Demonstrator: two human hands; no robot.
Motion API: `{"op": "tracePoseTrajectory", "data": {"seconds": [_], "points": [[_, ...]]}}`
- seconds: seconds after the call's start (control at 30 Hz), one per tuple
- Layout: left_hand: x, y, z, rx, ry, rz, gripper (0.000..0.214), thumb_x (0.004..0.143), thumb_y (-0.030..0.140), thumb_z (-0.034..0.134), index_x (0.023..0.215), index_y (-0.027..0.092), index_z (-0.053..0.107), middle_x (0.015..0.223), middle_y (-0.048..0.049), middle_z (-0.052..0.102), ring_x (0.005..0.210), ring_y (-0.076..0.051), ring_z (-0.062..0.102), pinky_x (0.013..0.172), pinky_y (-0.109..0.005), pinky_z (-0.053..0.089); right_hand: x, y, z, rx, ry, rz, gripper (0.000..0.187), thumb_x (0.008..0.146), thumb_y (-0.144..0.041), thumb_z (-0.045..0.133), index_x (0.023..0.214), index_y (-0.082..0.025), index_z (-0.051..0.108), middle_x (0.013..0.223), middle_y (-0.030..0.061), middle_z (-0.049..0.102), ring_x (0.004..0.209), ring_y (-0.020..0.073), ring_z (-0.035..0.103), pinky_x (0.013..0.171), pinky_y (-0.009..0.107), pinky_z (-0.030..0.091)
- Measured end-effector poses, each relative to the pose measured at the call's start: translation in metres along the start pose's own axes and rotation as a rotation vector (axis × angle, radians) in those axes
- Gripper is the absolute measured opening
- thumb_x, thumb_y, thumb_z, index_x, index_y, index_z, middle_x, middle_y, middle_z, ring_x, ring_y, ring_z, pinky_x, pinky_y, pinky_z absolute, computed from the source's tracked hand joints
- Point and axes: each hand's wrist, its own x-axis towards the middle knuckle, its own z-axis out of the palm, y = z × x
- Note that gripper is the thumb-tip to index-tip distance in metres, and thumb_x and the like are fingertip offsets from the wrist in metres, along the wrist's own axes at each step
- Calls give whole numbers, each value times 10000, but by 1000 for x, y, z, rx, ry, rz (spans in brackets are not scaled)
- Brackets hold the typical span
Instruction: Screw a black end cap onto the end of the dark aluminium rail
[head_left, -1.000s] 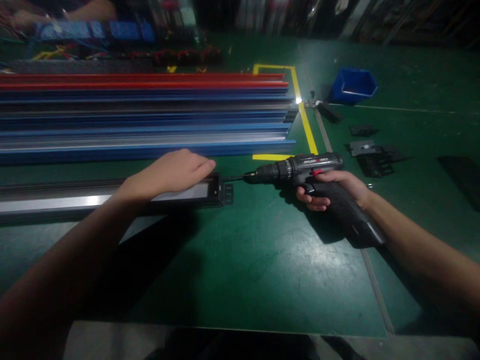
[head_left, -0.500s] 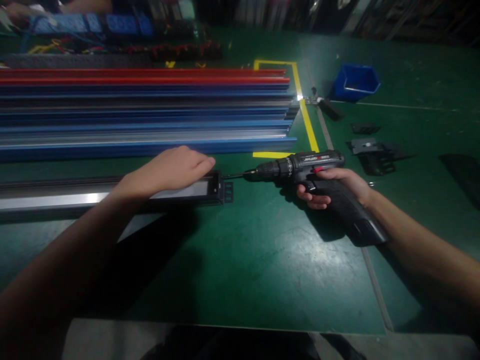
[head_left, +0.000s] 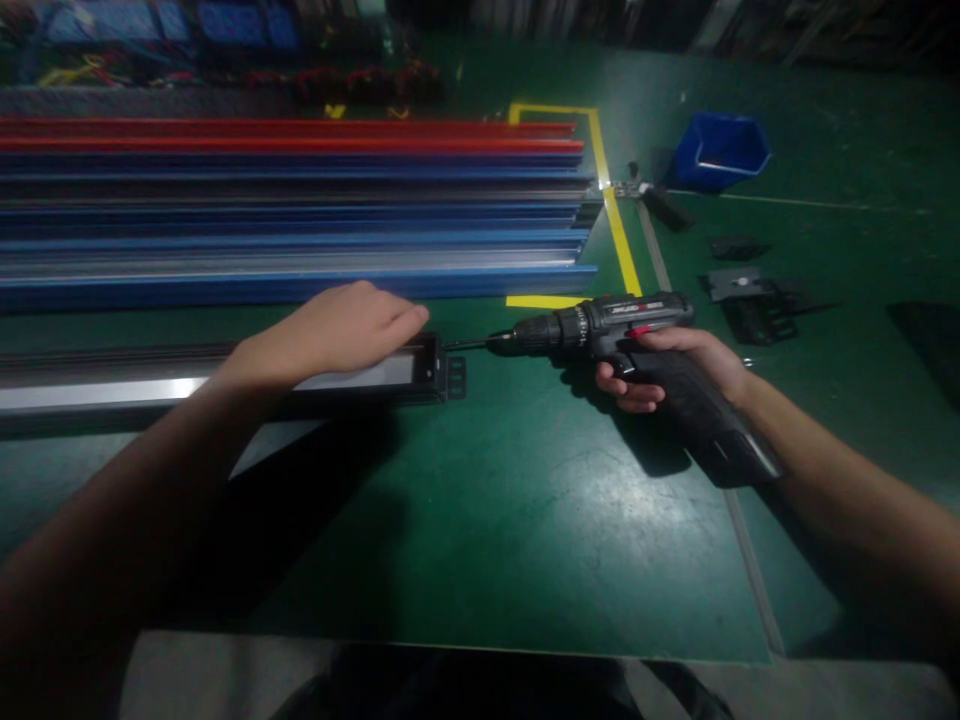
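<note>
My right hand [head_left: 675, 368] is wrapped around the grip of a black cordless drill [head_left: 637, 325]. The drill points left, and its long thin bit meets the end cap [head_left: 441, 368] of a long dark metal profile [head_left: 360, 385]. A slotted bracket tab sticks out from that cap. Over the profile near this end lies my left hand [head_left: 341, 325], gripping it from above. Its thumb points to the right, and the other fingers are mostly hidden on the far side.
Red and blue long metal profiles [head_left: 300, 240] lie in parallel behind the work. Yellow tape [head_left: 621, 240] marks the table by their ends, with a toggle clamp [head_left: 660, 205] there. A blue bin [head_left: 720, 155] and dark brackets [head_left: 750, 300] stand at the right.
The whole view has shifted slightly, with the table's things sitting a little higher. Both hands, the drill and the profile keep nearly the same places relative to each other.
</note>
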Motion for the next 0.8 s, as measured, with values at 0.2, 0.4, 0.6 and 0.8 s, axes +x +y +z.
{"op": "tracePoseTrajectory", "data": {"seconds": [0.2, 0.4, 0.6, 0.8], "points": [[-2, 7, -5, -9, -13, -38, 615, 1048, 523, 253, 902, 204, 758, 785, -58, 728, 682, -205, 625, 657, -321, 394, -1, -1, 2, -30, 32, -11, 375, 988, -341, 628, 1181, -20, 604, 1005, 158, 688, 664, 123, 585, 686, 296, 577], [-2, 9, -7, -21, -25, -60, 620, 1050, 537, 251, 917, 198, 752, 846, -63, 761, 693, -201, 635, 682, -319, 430, 0, -1, -1, -20, 15, -9, 408, 977, -363, 642, 1172, -5, 627, 1003, 165, 701, 677, 129, 599, 693, 293, 574], [-2, 8, -5, -46, -6, -57, 630, 1041, 545, 264, 888, 181, 754, 814, -71, 731, 708, -207, 645, 730, -333, 479, -1, -2, 2, -39, 58, -1, 381, 976, -356, 628, 1171, -30, 609, 988, 154, 690, 667, 129, 585, 674, 294, 559], [-2, 5, -4, -53, -5, -40, 605, 1048, 515, 286, 865, 173, 750, 790, -78, 704, 709, -204, 638, 799, -388, 518, 0, -1, 7, -60, 78, -7, 400, 953, -370, 655, 1161, -33, 602, 968, 141, 690, 653, 114, 578, 671, 274, 542]]}}
